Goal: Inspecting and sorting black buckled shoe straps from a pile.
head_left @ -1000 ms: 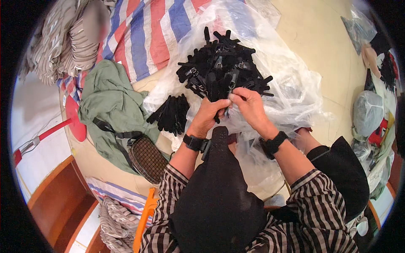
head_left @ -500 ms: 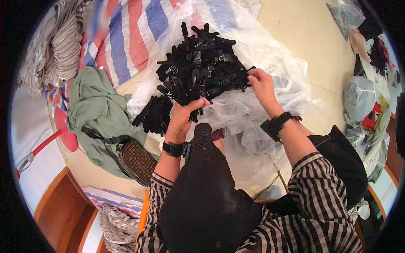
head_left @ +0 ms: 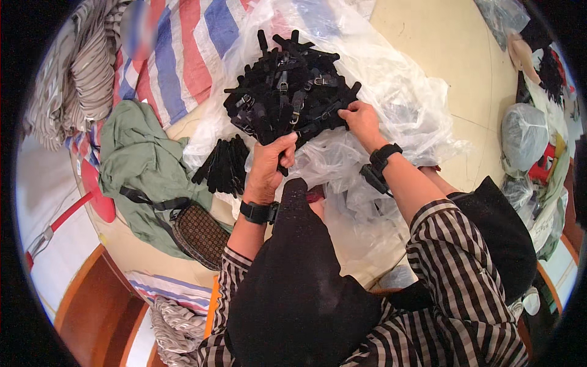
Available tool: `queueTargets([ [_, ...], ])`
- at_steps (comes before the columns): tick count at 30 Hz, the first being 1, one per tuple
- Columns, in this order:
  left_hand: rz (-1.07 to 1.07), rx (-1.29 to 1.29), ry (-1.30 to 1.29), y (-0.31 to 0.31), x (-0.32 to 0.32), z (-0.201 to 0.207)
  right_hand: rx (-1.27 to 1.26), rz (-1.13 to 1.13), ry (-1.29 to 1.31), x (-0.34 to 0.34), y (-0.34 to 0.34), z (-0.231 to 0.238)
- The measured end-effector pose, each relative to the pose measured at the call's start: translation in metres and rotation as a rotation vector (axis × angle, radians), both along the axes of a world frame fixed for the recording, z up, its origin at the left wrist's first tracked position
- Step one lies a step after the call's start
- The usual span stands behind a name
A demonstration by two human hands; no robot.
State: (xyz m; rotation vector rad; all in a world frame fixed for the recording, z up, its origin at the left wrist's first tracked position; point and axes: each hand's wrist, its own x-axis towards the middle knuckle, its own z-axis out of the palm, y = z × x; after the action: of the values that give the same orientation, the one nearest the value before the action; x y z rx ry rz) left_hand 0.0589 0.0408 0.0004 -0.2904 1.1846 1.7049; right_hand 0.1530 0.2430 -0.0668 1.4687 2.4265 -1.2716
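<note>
Head view. My left hand (head_left: 269, 165) is curled closed round black straps (head_left: 282, 169) at the near edge of a heap of buckled black straps (head_left: 284, 92), which lies on clear plastic sheeting (head_left: 416, 116). My right hand (head_left: 365, 124) has thumb and fingertips close together at the heap's right edge; whether they pinch a strap, I cannot tell. A smaller black bundle (head_left: 221, 168) lies to the left, near green cloth (head_left: 137, 147).

The bare left hand (head_left: 269, 162) curls tight, thumb (head_left: 283, 143) on top. The bare right hand (head_left: 363, 123) is farther out, fingers (head_left: 358, 109) bent. Both arms (head_left: 417, 194) stretch forward.
</note>
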Motion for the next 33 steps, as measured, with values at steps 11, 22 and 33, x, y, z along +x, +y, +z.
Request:
queueTargets([
  [11, 0.041, -0.013, 0.126, 0.006, -0.005, -0.002, -0.518, -0.294, 0.34, 0.012, 0.002, 0.043],
  [22, 0.054, 0.147, 0.132, 0.034, -0.008, 0.012, -0.446, 0.056, 0.463, -0.013, -0.056, 0.083],
  [33, -0.117, -0.051, 0.09, -0.035, 0.007, 0.003, -0.165, 0.486, 0.126, -0.016, -0.109, 0.082],
])
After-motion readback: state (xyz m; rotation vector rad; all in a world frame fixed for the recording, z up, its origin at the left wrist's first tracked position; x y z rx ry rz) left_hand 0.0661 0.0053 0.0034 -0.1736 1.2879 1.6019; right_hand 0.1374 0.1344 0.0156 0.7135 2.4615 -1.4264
